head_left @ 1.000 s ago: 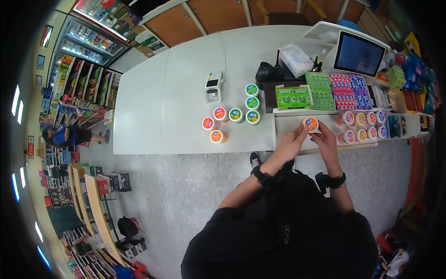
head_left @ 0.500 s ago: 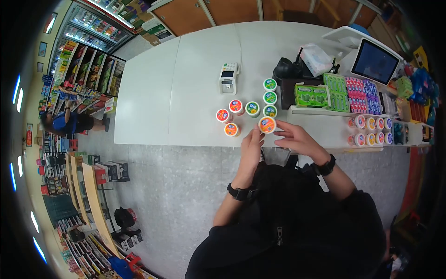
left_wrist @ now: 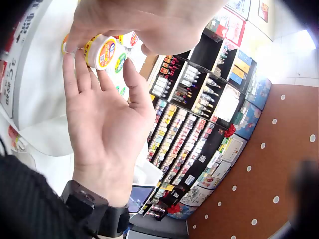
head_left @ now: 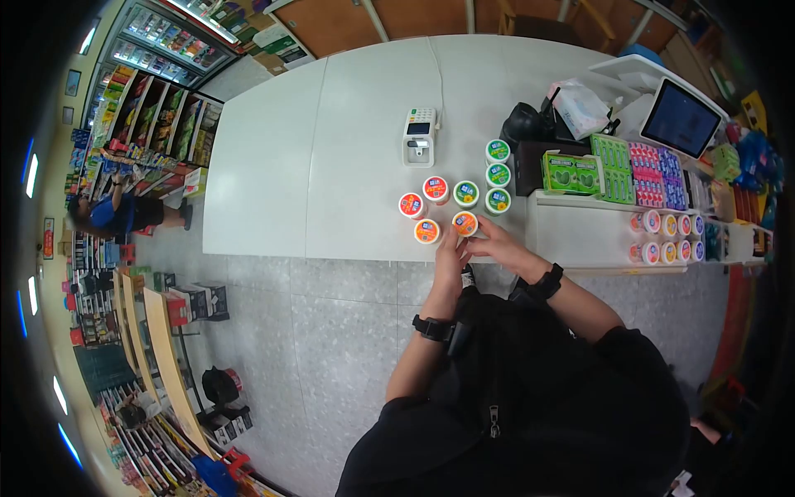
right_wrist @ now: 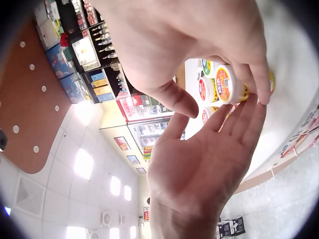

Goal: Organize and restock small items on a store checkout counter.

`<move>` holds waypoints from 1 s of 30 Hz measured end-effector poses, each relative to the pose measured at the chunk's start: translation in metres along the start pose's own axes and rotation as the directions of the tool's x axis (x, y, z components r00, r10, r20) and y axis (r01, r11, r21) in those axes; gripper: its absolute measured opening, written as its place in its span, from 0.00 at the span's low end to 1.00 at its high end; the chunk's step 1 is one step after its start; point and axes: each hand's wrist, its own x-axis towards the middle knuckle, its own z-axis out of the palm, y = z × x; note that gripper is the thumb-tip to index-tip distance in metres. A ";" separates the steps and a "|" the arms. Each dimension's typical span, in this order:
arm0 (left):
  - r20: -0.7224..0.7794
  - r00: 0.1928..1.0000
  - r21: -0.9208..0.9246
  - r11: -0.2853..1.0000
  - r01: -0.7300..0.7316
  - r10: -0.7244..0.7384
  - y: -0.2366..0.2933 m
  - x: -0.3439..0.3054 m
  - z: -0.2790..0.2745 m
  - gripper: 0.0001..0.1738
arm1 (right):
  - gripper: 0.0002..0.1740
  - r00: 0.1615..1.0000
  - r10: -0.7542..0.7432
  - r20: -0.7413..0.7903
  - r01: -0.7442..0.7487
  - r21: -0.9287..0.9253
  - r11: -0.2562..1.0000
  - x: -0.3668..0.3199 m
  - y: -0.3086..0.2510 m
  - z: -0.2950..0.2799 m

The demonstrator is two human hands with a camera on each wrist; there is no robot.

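A small round tub with an orange lid (head_left: pixel 464 223) sits low over the white counter (head_left: pixel 331 166), near its front edge, among several like tubs: red-lidded ones (head_left: pixel 411 205), an orange one (head_left: pixel 426 231) and green ones (head_left: pixel 498 176). My right hand (head_left: pixel 489 236) grips the tub from the right, fingers curled over it (right_wrist: pixel 227 84). My left hand (head_left: pixel 453 244) lies flat against its near side, fingers (left_wrist: pixel 75 79) straight along the tub (left_wrist: pixel 105 52). Whether the tub rests on the counter cannot be told.
A card terminal (head_left: pixel 419 137) stands behind the tubs. To the right is a display shelf with gum packs (head_left: pixel 629 170) and more tubs (head_left: pixel 667 236), and a screen (head_left: pixel 686 118). A person (head_left: pixel 116 214) stands by the shop shelves at far left.
Both hands carried the orange-lidded tub leftward from the display shelf to the group of tubs on the counter and lowered it beside the other orange one.
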 end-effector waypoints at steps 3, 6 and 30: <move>0.041 0.999 -0.004 1.000 -0.019 0.019 -0.001 0.014 -0.005 0.26 | 0.30 0.995 -0.072 -0.074 0.071 -0.008 0.997 0.007 0.004 0.000; 0.110 0.994 0.006 1.000 -0.023 0.022 0.005 0.024 -0.007 0.28 | 0.29 0.986 -0.094 -0.135 0.088 -0.053 0.995 0.017 0.004 0.000; -0.106 0.950 0.254 0.932 -0.260 0.294 -0.022 -0.027 0.064 0.25 | 0.29 0.945 -0.297 -0.140 0.251 -0.275 0.928 -0.108 -0.031 -0.090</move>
